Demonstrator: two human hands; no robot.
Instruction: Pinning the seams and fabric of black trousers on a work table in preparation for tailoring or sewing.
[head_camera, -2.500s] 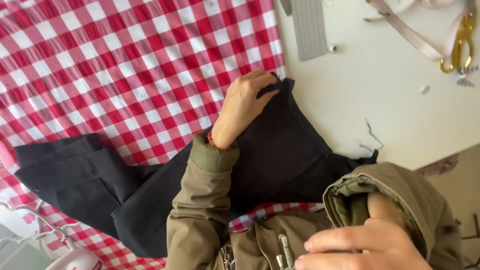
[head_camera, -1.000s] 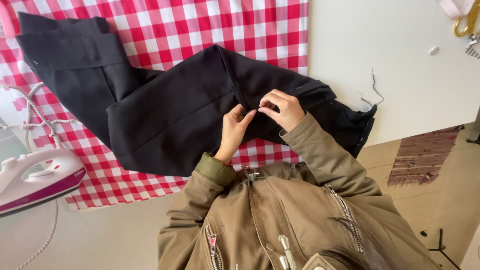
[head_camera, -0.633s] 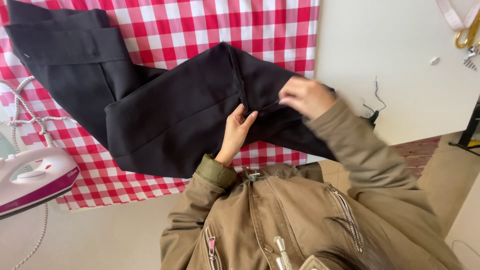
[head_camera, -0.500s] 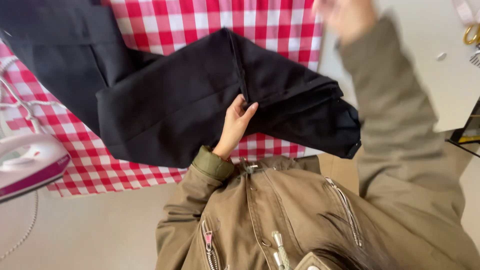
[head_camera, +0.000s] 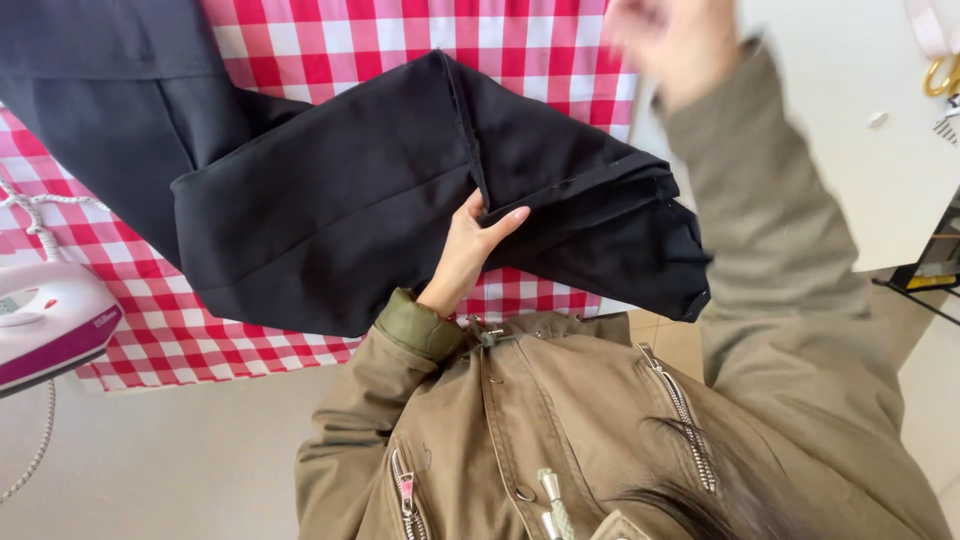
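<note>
The left hand (head_camera: 468, 250) lies on a pair of black trousers (head_camera: 400, 190). Its fingers pinch a fold of the dark cloth by the middle seam, so this hand is closed on the trousers. The trousers lie spread on a red and white checked cloth (head_camera: 520, 40) that covers part of the bench (head_camera: 850, 150). One end of the trousers hangs a little over the near edge.

The right hand (head_camera: 675, 45) is up in the air near the top of the view. It is blurry, so I cannot tell if it is open or closed. It holds nothing that I can see.

It looks like the person is laying the trousers flat and tidy. I think the loose fold by the seam needs a smooth pull, with both hands on the cloth.

A pink and white iron (head_camera: 50, 325) sits at the left, apart from the trousers. Yellow scissors (head_camera: 940, 75) lie far off at the right. No boxes, bowls or bags show here.
</note>
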